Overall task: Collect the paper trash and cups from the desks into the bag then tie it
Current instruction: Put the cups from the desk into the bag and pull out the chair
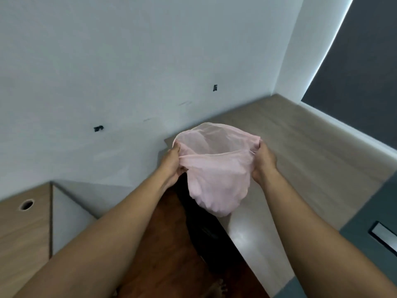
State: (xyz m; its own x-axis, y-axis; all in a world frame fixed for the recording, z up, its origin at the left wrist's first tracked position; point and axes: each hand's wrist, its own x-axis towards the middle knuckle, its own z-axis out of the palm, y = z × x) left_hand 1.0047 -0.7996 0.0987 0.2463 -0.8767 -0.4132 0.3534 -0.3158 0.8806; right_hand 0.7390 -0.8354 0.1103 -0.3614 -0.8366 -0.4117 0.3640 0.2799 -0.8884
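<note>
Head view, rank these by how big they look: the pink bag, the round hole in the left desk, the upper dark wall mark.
Largest to smallest:
pink bag
round hole
dark mark
The bag is nearest the camera, which exaggerates its lead.

A white wall (129,61) fills the upper left, bearing small dark marks (98,128); a dark grey panel (365,72) stands upper right; reddish-brown floor (167,254) shows at bottom centre.

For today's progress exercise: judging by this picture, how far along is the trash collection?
Done: nothing provable; the pink bag is untied, contents unclear. In hand: left grip and right grip hold its mouth open. Left: collecting, then tying; no trash is in view.
</note>
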